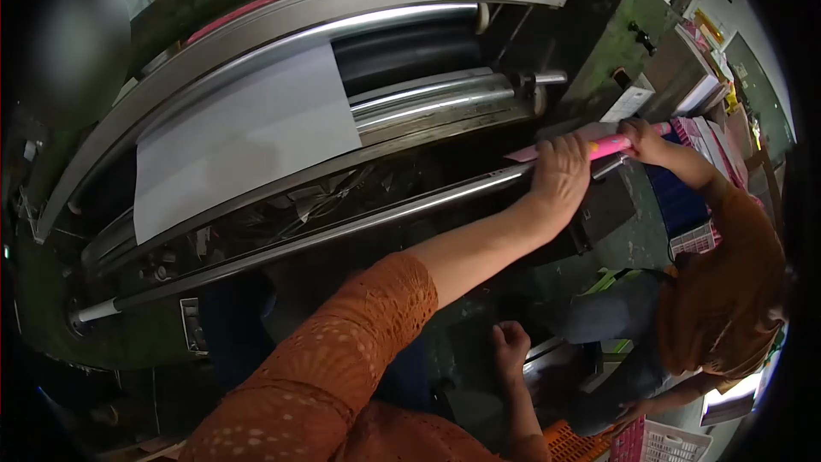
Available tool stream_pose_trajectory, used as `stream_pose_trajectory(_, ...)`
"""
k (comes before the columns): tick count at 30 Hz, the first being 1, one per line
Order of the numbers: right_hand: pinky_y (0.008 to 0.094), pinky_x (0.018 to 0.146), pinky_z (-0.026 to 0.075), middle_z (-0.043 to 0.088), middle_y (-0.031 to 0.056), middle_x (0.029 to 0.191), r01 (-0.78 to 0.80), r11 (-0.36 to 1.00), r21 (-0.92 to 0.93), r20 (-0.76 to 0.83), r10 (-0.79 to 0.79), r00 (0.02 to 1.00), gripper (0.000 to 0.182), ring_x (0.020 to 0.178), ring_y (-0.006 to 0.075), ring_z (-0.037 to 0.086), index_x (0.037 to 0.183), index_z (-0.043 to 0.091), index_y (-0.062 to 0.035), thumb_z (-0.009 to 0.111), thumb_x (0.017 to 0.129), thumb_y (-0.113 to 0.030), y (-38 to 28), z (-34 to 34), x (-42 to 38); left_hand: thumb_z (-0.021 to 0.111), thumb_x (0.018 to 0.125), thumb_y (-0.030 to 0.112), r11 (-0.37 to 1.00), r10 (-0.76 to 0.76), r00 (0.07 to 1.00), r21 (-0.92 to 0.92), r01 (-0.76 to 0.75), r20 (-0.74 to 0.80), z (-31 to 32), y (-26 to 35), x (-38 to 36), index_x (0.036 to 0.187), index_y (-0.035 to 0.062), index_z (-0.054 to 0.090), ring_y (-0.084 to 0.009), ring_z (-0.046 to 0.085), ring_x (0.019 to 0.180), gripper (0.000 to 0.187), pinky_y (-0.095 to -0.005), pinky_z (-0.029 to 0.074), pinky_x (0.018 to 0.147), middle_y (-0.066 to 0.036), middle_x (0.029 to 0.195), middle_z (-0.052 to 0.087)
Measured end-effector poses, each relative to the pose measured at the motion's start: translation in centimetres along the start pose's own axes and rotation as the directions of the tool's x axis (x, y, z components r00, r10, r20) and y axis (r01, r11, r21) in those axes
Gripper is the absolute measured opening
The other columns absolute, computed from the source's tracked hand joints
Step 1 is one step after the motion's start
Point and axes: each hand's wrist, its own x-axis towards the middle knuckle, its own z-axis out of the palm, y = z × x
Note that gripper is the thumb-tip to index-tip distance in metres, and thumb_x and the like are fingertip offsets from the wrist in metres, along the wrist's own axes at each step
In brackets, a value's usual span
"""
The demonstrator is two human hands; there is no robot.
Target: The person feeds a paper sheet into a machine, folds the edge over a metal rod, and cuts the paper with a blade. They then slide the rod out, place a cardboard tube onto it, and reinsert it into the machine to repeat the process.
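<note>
My left hand (562, 173) reaches across to the right, its fingers wrapped over a pink printed roll (609, 146), possibly film or paper. The roll sits at the right end of a long metal bar (385, 216). A co-worker's hand (646, 142) grips the same roll further right. Lower down, my right hand (511, 347) is held in front of my body with its fingers curled in. Nothing shows in it. Beyond the bar, a white sheet (248, 150) hangs over the rollers of a machine.
Metal rollers (436, 104) and a curved pale beam (342, 2) span the machine. At the right stands a co-worker in a brown shirt (723, 291). Stacked pink and white material (714, 150) lies behind. An orange crate (571, 443) and a white basket (676, 445) are at the bottom right.
</note>
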Motion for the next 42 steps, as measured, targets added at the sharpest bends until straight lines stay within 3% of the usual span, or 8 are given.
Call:
stream_pose_trajectory(2,0.0254,0.062,0.046,0.059,0.002,0.069,0.126,0.982,-0.138,-0.062,-0.136,0.989,0.007,0.065,0.008,0.053,0.083,0.061,-0.0002,0.065,0.086,-0.005,-2.3,0.0,1.1,0.05,0.087,0.017,0.976,0.219,0.965,0.043,-0.215,-0.143,-3.9,-2.0,-2.1,0.134,-0.0045,0.045,-0.0316,0.051,0.115,0.053,-0.044,0.036,0.101,-0.022,0.126,0.053)
stream_pose_trajectory(7,0.0244,0.062,0.042,0.055,0.0007,0.073,0.457,0.887,-0.071,-0.218,-0.461,0.86,0.012,0.067,0.008,0.048,0.082,0.056,-0.0006,0.062,0.09,-0.007,-13.6,3.0,6.0,0.058,0.081,0.013,0.833,0.331,0.9,-0.36,-0.42,-0.283,-10.0,-11.5,-15.6,0.102,0.0008,0.063,-0.0253,0.056,0.099,0.025,-0.0386,0.044,0.092,-0.011,0.098,0.06)
stream_pose_trajectory(16,0.0218,0.062,0.043,0.063,0.0021,0.07,0.877,0.414,0.242,0.034,-0.907,0.419,0.021,0.065,0.0058,0.053,0.079,0.062,0.0004,0.066,0.088,-0.017,-46.8,27.3,9.1,0.062,0.091,0.014,0.481,-0.53,0.758,-0.601,0.638,0.38,-16.0,-29.5,-35.3,0.1,0.0024,0.064,-0.0217,0.064,0.085,0.015,-0.0328,0.051,0.073,-0.012,0.09,0.066)
stream_pose_trajectory(21,0.0213,0.05,0.037,0.07,0.0088,0.079,0.387,0.772,0.504,0.268,-0.566,0.779,0.028,0.062,0.0067,0.059,0.098,0.067,0.0016,0.065,0.088,-0.025,-52.6,32.6,6.9,0.058,0.096,0.018,0.062,-0.727,0.609,-0.854,0.517,0.317,-14.3,-36.5,-40.6,0.119,0.0028,0.057,-0.0155,0.06,0.103,0.028,-0.0277,0.048,0.086,-0.009,0.112,0.064)
stream_pose_trajectory(24,0.0194,0.05,0.037,0.071,0.0087,0.081,0.308,0.855,0.417,0.628,-0.516,0.583,0.032,0.065,0.0077,0.062,0.1,0.065,0.0014,0.06,0.09,-0.029,-44.3,28.4,-0.5,0.063,0.093,0.022,-0.242,-0.811,0.494,-0.949,0.202,0.313,-16.2,-38.3,-39.4,0.113,0.0021,0.058,-0.0161,0.062,0.093,0.029,-0.0314,0.05,0.083,-0.007,0.105,0.064)
stream_pose_trajectory(27,0.0189,0.053,0.041,0.071,0.0054,0.081,0.282,0.905,-0.32,0.948,0.305,0.095,0.023,0.069,0.0107,0.066,0.094,0.068,-0.0031,0.064,0.089,-0.025,-33.3,25.8,-6.0,0.064,0.092,0.029,-0.385,-0.819,0.451,-0.923,0.027,0.355,-17.2,-40.3,-39.4,0.112,0.0047,0.058,-0.0171,0.063,0.09,0.032,-0.0325,0.051,0.082,-0.007,0.104,0.063)
stream_pose_trajectory(33,0.0298,0.077,0.052,0.065,0.0052,0.104,-0.35,0.665,0.66,0.534,-0.087,0.841,0.026,0.093,0.0195,0.063,0.109,0.059,-0.0055,0.061,0.093,-0.026,-18.6,24.8,3.2,0.069,0.089,0.018,-0.322,-0.903,0.317,-0.945,-0.055,0.29,-18.3,-39.9,-40.2,0.107,0.0036,0.058,-0.0157,0.063,0.083,0.026,-0.0331,0.054,0.076,-0.005,0.094,0.061)
stream_pose_trajectory(42,0.022,0.059,0.043,0.059,-0.0005,0.072,-0.176,0.703,0.689,0.367,-0.129,0.921,0.01,0.066,0.0094,0.055,0.082,0.06,-0.01,0.066,0.089,-0.013,-18.6,21.4,1.8,0.063,0.092,0.02,-0.246,-0.865,0.408,-0.955,0.166,0.294,-21.4,-36.6,-42.8,0.094,0.0003,0.067,-0.0154,0.066,0.073,0.02,-0.0277,0.053,0.07,-0.008,0.082,0.068)
